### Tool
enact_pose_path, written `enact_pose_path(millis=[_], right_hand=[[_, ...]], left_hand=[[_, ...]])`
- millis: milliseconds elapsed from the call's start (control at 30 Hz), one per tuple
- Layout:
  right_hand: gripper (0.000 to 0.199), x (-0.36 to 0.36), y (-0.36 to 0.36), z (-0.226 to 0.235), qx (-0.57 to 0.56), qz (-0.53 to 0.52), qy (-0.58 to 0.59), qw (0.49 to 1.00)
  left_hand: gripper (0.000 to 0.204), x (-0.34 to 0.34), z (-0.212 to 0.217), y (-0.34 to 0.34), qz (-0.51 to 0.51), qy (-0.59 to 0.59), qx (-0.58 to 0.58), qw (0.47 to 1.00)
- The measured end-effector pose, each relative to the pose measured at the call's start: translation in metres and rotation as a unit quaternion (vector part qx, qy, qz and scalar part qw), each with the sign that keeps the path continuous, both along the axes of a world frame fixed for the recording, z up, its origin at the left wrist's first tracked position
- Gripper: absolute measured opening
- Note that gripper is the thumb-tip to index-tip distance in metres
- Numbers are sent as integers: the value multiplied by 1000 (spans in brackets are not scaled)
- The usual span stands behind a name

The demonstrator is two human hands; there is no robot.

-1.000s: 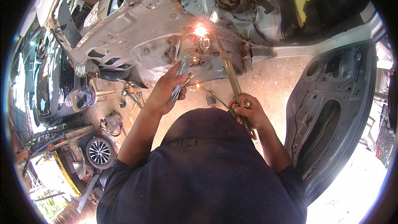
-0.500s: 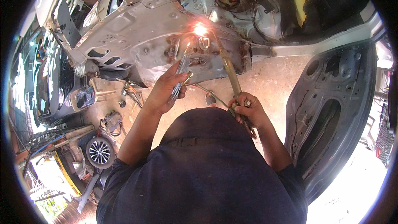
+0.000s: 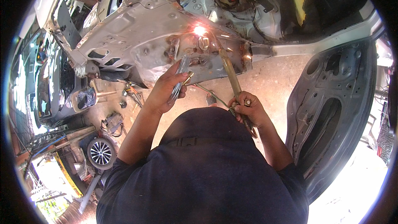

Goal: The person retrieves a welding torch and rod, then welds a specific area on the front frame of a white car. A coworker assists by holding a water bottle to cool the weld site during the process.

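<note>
My right hand (image 3: pixel 250 108) is closed around the valve end of a brass-coloured gas welding torch (image 3: pixel 231 72), which points away from me. At its far end a bright glow (image 3: pixel 200 30) lights the bare metal car body panel (image 3: pixel 120 31); the glare hides the exact spot beneath it. My left hand (image 3: pixel 162 89) grips a bundle of thin silvery wire (image 3: pixel 185 63), held upright just left of the torch. A short brass-coloured piece (image 3: pixel 188 77) shows by the left thumb. Scorched, rusty patches (image 3: pixel 199 60) mark the panel between both hands. Sparks fly right of the glow.
A dark detached-looking car door panel (image 3: pixel 331 112) stands at the right. Wiring (image 3: pixel 232 2) hangs inside the car body ahead. A thin hose (image 3: pixel 211 93) reaches the torch handle. On the left are a wheel (image 3: pixel 101 152), a plastic chair (image 3: pixel 85 98) and tools (image 3: pixel 132 93) on the floor.
Sparks now streak to the right of the glow. The small orange glowing point above the wire bundle is gone. Both hands have hardly moved.
</note>
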State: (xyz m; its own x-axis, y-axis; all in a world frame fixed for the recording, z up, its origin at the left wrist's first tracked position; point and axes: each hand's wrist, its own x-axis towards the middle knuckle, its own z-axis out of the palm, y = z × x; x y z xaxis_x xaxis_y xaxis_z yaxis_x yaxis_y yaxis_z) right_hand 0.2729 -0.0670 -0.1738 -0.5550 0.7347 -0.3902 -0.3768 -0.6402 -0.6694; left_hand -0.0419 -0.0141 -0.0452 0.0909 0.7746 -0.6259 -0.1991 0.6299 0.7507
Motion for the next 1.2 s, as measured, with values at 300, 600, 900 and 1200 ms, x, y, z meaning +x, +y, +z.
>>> enact_pose_path(millis=[300, 600, 900, 1200], right_hand=[[23, -1, -2, -2, 0, -6, 12, 1000], [24, -2, -1, 3, -8, -7, 4, 1000], [22, -2, -1, 2, -4, -9, 14, 1000], [22, -2, -1, 3, -12, -6, 21, 1000]], left_hand=[[77, 0, 1, 0, 9, 10, -8, 1000], [76, -2, -3, 2, 1, -3, 8, 1000], [77, -2, -3, 4, 8, 5, -9, 1000], [76, -2, -4, 3, 14, 7, -10, 1000]])
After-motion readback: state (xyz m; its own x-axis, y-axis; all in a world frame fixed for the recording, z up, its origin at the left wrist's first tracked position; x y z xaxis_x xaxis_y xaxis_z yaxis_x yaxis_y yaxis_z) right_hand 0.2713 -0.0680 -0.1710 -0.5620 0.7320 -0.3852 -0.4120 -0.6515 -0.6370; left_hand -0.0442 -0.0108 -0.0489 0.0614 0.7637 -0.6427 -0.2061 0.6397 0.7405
